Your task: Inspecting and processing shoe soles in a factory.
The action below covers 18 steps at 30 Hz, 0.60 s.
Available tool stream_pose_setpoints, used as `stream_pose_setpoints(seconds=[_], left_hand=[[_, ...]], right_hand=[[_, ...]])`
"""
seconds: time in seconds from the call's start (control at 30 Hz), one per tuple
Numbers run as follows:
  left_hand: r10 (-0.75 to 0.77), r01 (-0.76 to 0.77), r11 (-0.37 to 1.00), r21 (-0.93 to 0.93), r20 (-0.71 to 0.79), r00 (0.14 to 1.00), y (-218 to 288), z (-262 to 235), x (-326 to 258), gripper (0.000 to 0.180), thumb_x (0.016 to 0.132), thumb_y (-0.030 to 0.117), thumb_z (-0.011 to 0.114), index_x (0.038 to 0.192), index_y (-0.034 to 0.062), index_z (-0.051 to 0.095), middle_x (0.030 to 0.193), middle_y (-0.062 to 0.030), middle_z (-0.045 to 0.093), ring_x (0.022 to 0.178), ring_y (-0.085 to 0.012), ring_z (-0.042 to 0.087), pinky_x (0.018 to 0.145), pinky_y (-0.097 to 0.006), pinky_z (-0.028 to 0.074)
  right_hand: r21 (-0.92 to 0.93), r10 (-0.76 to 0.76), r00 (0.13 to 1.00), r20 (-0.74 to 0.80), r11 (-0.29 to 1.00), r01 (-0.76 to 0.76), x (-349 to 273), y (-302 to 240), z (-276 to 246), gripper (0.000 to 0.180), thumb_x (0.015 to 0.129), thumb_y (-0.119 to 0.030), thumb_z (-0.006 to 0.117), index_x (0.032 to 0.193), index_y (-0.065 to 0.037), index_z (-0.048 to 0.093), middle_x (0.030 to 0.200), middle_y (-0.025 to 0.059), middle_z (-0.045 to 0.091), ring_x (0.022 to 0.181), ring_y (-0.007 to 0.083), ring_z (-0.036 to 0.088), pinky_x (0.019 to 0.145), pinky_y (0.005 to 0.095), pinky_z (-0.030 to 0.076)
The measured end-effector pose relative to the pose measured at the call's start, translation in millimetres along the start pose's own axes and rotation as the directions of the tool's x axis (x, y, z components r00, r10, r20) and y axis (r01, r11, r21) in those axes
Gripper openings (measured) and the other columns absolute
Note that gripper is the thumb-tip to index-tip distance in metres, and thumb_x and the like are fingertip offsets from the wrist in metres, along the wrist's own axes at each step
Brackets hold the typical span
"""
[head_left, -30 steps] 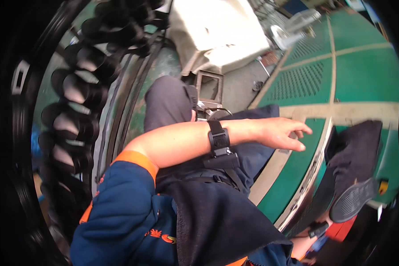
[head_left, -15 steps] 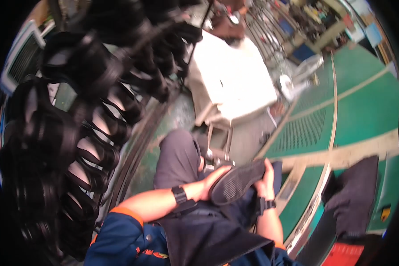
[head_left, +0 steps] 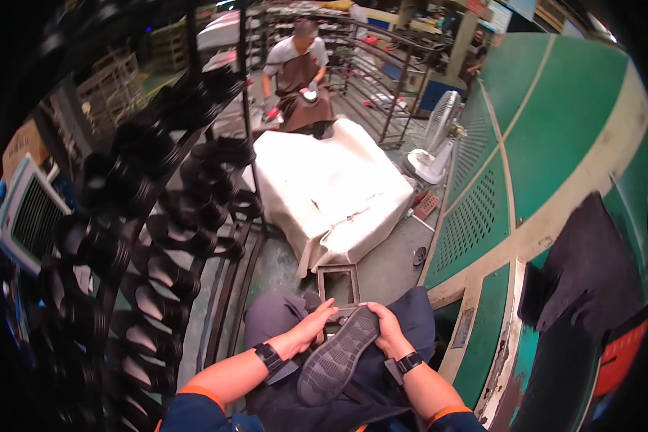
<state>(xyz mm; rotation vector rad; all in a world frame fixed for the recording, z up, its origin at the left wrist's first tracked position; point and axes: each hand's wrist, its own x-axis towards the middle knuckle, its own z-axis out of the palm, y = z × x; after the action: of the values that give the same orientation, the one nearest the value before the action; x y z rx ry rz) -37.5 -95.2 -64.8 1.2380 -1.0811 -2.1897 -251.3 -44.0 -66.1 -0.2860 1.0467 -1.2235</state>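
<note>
A black shoe (head_left: 337,356) lies sole-up across my lap, its treaded sole facing the camera. My left hand (head_left: 312,325) grips its left side near the toe end. My right hand (head_left: 387,330) holds the right side of the same end. Both wrists wear black bands, and my sleeves are dark blue with orange cuffs. A dark apron (head_left: 417,317) covers my thighs under the shoe.
A tall rack of black shoes (head_left: 158,223) stands at my left. Ahead sits a white cloth-covered block (head_left: 331,187) with a small square frame (head_left: 338,284) at its foot. A green machine (head_left: 540,144) curves along my right. A person in an apron (head_left: 299,79) works farther back, near a fan (head_left: 439,137).
My head has tilted up, bringing the far room and the other person into view. Both hands now hold the shoe on my lap; a second ago my arm reached right, empty.
</note>
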Motion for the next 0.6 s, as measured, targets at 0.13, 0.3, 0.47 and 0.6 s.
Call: stream_pose_setpoints(seconds=[0.13,0.3,0.47,0.6], left_hand=[[-0.306,0.310,0.951,-0.027,0.088,0.948,2,23,30,0.057,0.102,0.041,0.046,0.144,0.0025,0.045,0.144,-0.0117,0.049,0.134,-0.0191,0.041,0.112,-0.032,0.031],[-0.233,0.238,0.971,-0.007,0.174,0.957,-4,26,20,0.047,0.103,0.037,0.044,0.139,0.0084,0.053,0.127,-0.0040,0.061,0.110,-0.0122,0.057,0.094,-0.026,0.045],[-0.288,0.310,0.944,-0.108,0.183,0.940,-19,7,26,0.052,0.102,0.039,0.044,0.146,0.0111,0.046,0.119,-0.0005,0.061,0.101,-0.0078,0.055,0.093,-0.022,0.041],[-0.173,0.228,0.956,-0.187,0.270,0.947,-36,2,32,0.060,0.102,0.039,0.043,0.154,0.0119,0.033,0.129,-0.0028,0.055,0.111,-0.0091,0.049,0.103,-0.026,0.033]], right_hand=[[0.078,-0.031,0.997,-0.069,0.996,0.036,-6,3,-2,0.028,0.096,-0.020,0.055,0.107,0.003,0.067,0.095,0.0119,0.070,0.085,0.0203,0.069,0.080,0.0323,0.056],[0.150,-0.023,0.995,-0.097,0.988,0.037,-4,5,-9,0.031,0.098,-0.024,0.055,0.106,0.003,0.068,0.092,0.0115,0.071,0.080,0.0204,0.069,0.079,0.0317,0.056],[0.042,0.000,0.967,-0.254,0.999,0.011,8,10,-17,0.035,0.099,-0.028,0.054,0.105,0.003,0.068,0.090,0.0113,0.072,0.076,0.0203,0.069,0.075,0.0313,0.056],[0.133,0.126,0.963,-0.240,0.986,-0.096,9,18,-26,0.040,0.098,-0.031,0.051,0.104,0.005,0.067,0.097,0.0143,0.072,0.084,0.0244,0.070,0.080,0.0353,0.057]])
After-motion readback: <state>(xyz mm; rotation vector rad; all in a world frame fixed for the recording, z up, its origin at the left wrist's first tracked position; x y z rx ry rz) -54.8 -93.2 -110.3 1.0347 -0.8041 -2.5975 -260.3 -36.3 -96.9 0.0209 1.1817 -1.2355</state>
